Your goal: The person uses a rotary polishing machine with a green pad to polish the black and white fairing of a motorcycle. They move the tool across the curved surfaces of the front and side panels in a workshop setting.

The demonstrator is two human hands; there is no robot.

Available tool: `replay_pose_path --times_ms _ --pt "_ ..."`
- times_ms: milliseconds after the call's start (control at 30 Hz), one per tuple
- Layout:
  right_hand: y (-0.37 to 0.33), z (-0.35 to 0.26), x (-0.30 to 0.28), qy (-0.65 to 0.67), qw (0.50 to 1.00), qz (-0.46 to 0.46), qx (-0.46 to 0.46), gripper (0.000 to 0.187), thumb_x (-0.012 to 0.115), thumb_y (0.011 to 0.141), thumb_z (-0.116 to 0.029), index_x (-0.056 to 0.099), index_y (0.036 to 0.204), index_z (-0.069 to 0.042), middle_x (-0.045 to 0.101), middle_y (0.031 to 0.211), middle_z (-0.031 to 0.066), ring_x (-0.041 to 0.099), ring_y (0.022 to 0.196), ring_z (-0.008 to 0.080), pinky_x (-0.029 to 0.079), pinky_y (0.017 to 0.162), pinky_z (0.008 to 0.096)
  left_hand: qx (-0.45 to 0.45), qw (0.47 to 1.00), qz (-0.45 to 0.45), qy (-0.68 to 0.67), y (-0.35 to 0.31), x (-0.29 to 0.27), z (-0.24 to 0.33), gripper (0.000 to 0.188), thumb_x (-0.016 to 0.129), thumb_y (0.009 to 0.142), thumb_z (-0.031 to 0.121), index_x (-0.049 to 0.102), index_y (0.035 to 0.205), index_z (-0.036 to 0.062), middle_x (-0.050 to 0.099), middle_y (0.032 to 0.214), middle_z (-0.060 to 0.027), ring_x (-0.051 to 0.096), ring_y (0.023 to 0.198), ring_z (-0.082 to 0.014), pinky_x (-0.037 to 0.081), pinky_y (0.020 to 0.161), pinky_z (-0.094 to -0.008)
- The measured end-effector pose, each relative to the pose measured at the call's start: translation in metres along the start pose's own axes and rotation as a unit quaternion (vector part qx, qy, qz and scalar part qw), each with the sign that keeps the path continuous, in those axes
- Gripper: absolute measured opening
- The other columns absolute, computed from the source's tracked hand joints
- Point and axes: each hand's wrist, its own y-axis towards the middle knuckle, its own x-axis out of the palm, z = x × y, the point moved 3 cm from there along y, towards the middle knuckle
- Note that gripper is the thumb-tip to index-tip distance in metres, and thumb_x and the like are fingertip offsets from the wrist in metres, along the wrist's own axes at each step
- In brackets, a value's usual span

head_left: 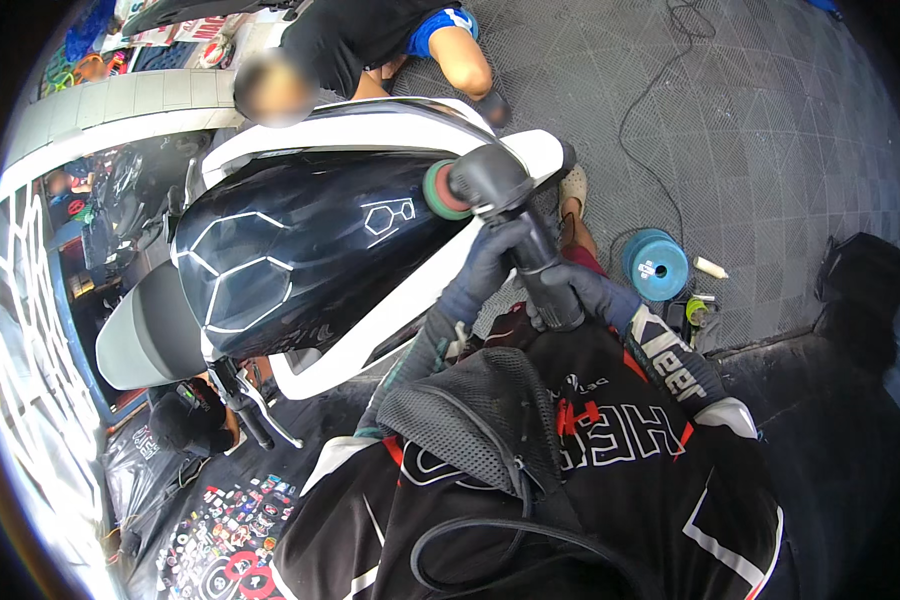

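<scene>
A black handheld polisher (545, 250) reaches across the picture's middle, its head tilted toward the upper left. Its round pad (442, 190), green with a reddish layer, rests against the right end of a glossy black panel (300, 240) on a motorbike. In a dark glove, my left hand (488, 262) is wrapped round the polisher's neck just behind the head. My right hand (582, 288), also gloved, grips the rear of its body. White trim (400, 300) borders the panel, whose surface mirrors white hexagon-shaped lights.
Beyond the bike sits a person in a black shirt (340, 45). Another person in a black cap (182, 415) is low at left, beside a handlebar lever (282, 432). On the grey tiled floor (770, 150) are a cable (630, 150), a blue round container (656, 264) and a white bottle (710, 268).
</scene>
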Motion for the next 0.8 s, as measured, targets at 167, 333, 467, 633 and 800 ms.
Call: replay_pose_path --times_ms 167,333,467,633,800 --pt "0.031 -0.059 0.059 -0.301 0.949 -0.069 0.059 0.058 0.085 0.082 -0.038 0.067 0.122 0.0 0.076 0.097 0.0147 0.075 0.079 0.022 0.061 0.072 0.0351 0.08 0.997 0.005 0.022 -0.068 -0.001 0.064 0.081 0.083 0.086 0.031 0.047 0.151 -0.001 0.062 0.141 -0.0189 0.064 0.129 -0.0301 0.05 0.113 -0.0441" --pt "0.074 -0.099 0.142 -0.527 0.836 -0.147 0.04 0.067 0.09 0.078 -0.041 0.066 0.126 0.0 0.077 0.096 0.0092 0.073 0.076 0.0163 0.059 0.07 0.03 0.27 0.959 0.086 -0.016 -0.133 0.001 0.11 0.087 0.1 0.072 0.029 0.055 0.145 0.0118 0.067 0.137 -0.0104 0.058 0.138 -0.0333 0.043 0.124 -0.0561" --pt "0.084 -0.107 0.144 -0.54 0.828 -0.148 0.028 0.066 0.092 0.077 -0.038 0.065 0.127 -0.002 0.074 0.088 0.0062 0.069 0.071 0.0132 0.056 0.062 0.0295 0.258 0.961 0.103 0.011 -0.118 -0.003 0.114 0.087 0.097 0.073 0.025 0.051 0.145 0.0061 0.063 0.14 -0.0161 0.059 0.136 -0.0347 0.046 0.12 -0.0523" --pt "0.048 -0.11 0.039 -0.354 0.916 -0.098 0.164 0.058 0.089 0.079 -0.029 0.065 0.124 -0.001 0.075 0.087 0.0078 0.071 0.075 0.0134 0.056 0.068 0.0314 0.034 0.993 0.061 0.1 -0.055 -0.004 0.088 0.071 0.083 0.09 0.014 0.05 0.151 0.0018 0.06 0.145 -0.012 0.057 0.135 -0.0217 0.046 0.115 -0.0384" --pt "0.029 -0.116 -0.013 -0.245 0.954 -0.078 0.156 0.036 0.083 0.087 -0.025 0.075 0.111 -0.001 0.075 0.087 0.0069 0.072 0.078 0.0117 0.057 0.074 0.0249 -0.049 0.989 0.103 0.095 -0.003 -0.003 0.07 0.056 0.084 0.092 0.016 0.061 0.14 0.0025 0.069 0.128 -0.0074 0.066 0.114 -0.0176 0.055 0.098 -0.0344"
